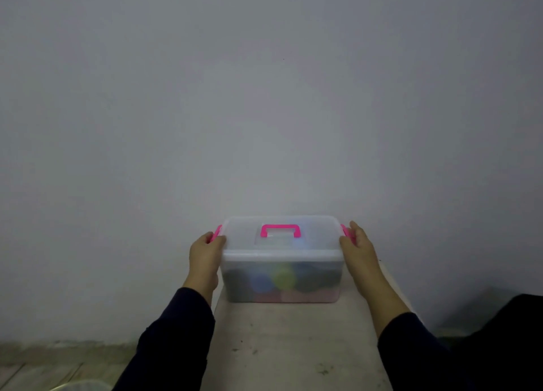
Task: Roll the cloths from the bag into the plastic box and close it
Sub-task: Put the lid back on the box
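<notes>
Both hands at the end clasps of the closed box

The translucent plastic box (282, 273) with its lid on sits on the pale table (293, 346); rolled cloths (282, 277) show dimly inside. Left hand (205, 251) curls over the pink left clasp (216, 233); right hand (359, 245) lies straight-fingered against the right clasp (344, 232). Pressing both clasps evenly should seat them.

Cloths (283, 279) inside lidded box (282, 261), hands flanking.
</notes>
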